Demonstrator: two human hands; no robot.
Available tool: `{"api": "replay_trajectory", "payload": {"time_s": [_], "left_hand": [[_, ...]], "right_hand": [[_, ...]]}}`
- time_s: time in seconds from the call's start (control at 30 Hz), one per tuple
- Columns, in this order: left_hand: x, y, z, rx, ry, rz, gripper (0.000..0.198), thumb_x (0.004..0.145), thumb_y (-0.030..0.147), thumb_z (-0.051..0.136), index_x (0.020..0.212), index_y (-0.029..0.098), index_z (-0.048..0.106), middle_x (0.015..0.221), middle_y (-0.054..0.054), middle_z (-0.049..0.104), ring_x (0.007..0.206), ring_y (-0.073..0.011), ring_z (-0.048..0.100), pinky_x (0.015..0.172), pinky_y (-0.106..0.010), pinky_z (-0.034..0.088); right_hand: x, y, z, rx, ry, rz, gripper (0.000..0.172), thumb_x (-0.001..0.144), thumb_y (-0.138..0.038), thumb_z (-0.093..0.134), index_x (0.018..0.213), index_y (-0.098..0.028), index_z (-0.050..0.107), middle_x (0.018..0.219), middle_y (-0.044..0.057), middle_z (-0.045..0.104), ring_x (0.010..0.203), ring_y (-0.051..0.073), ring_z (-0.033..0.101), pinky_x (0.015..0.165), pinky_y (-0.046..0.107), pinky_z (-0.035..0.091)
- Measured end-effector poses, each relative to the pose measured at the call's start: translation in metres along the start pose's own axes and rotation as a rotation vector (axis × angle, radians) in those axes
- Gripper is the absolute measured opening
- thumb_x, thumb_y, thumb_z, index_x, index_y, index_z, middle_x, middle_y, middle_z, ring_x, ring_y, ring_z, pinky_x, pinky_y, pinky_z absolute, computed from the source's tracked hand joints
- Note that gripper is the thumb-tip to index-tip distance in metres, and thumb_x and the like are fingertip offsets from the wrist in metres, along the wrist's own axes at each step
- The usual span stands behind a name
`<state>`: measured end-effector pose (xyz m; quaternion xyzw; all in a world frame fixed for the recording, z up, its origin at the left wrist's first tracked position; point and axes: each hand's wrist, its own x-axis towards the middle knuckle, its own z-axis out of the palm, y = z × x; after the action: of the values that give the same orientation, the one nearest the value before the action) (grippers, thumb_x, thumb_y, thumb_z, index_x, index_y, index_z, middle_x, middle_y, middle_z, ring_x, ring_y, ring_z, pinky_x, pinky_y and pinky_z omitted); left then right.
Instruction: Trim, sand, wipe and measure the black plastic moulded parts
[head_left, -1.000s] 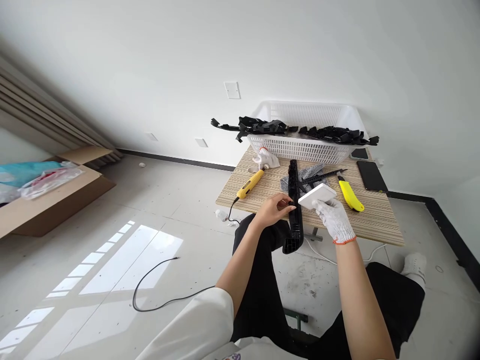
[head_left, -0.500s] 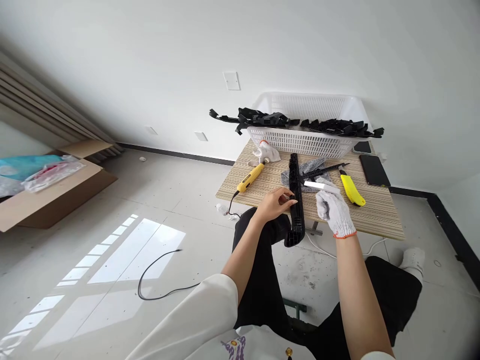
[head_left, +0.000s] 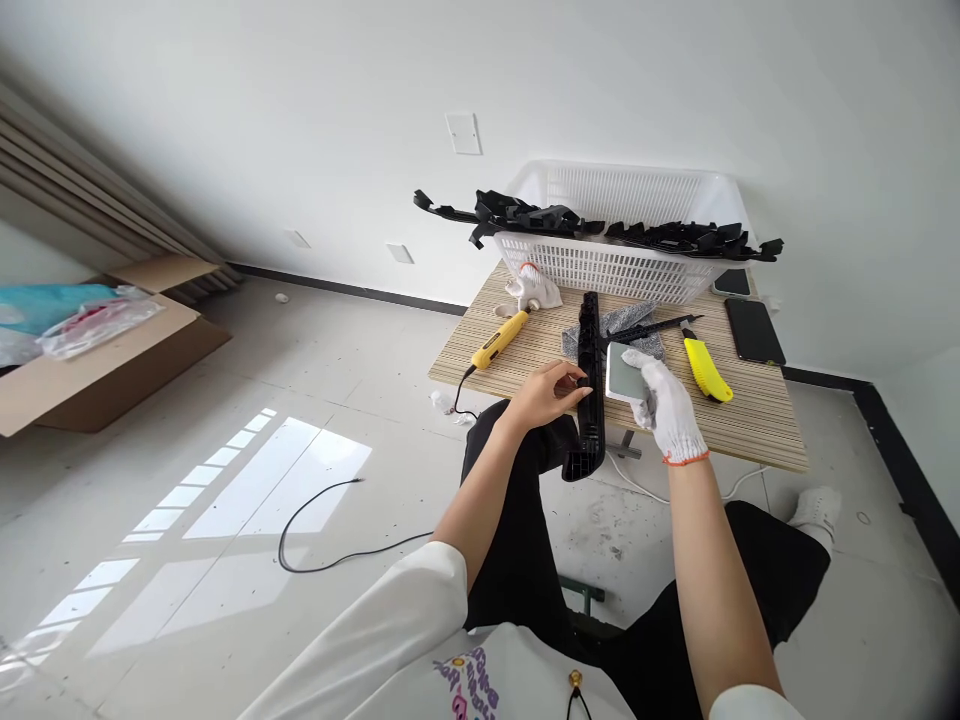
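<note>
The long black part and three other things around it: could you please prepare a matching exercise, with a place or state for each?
1. Long black part
2. Flat block
3. Basket
4. Corded tool

A. At the tabletop's rear
B. In the gloved right hand
C. Yellow, lying left
D. Touched by the bare left hand

Pairs: 1-D, 2-B, 3-A, 4-C
</note>
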<state>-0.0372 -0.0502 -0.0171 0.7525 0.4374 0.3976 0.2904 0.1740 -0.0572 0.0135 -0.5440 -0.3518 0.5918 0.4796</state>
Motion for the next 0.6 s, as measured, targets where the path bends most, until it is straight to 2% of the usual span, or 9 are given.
{"api": "replay_trajectory", "payload": {"time_s": [0.1, 0.2, 0.5, 0.6], "left_hand": [[0.002, -0.001, -0.003, -0.071, 0.033, -0.036, 0.037, 0.082, 0.046, 0.073, 0.108, 0.020, 0.064, 0.106, -0.006, 0.066, 0.087, -0.0154, 0.066, 0.081, -0.030, 0.059], [0.001, -0.002, -0.007, -0.145, 0.092, -0.124, 0.043, 0.078, 0.045, 0.076, 0.111, 0.020, 0.062, 0.111, -0.007, 0.064, 0.086, -0.0141, 0.065, 0.075, -0.028, 0.060], [0.000, -0.013, -0.004, -0.096, 0.170, -0.143, 0.029, 0.091, 0.045, 0.061, 0.106, 0.021, 0.064, 0.101, -0.005, 0.065, 0.079, -0.0132, 0.062, 0.069, -0.027, 0.055], [0.000, -0.003, -0.006, -0.151, 0.227, -0.156, 0.030, 0.091, 0.049, 0.058, 0.100, 0.021, 0.064, 0.094, -0.005, 0.065, 0.080, -0.0155, 0.062, 0.071, -0.030, 0.056]], "right_hand": [[0.000, 0.004, 0.003, -0.043, 0.025, -0.101, 0.039, 0.072, -0.041, 0.069, 0.108, -0.027, 0.069, 0.074, -0.004, 0.061, 0.042, 0.004, 0.044, 0.033, 0.016, 0.026], [0.000, 0.007, 0.003, -0.056, 0.043, -0.127, 0.037, 0.072, -0.040, 0.069, 0.107, -0.028, 0.069, 0.080, -0.004, 0.060, 0.043, 0.003, 0.044, 0.033, 0.015, 0.027], [0.002, 0.010, 0.001, -0.009, 0.019, -0.111, 0.039, 0.071, -0.042, 0.071, 0.108, -0.028, 0.069, 0.082, -0.004, 0.059, 0.047, 0.003, 0.046, 0.035, 0.014, 0.031], [0.002, 0.010, 0.000, 0.004, 0.011, -0.107, 0.040, 0.071, -0.042, 0.072, 0.109, -0.029, 0.069, 0.083, -0.004, 0.060, 0.049, 0.003, 0.047, 0.037, 0.014, 0.032]]}}
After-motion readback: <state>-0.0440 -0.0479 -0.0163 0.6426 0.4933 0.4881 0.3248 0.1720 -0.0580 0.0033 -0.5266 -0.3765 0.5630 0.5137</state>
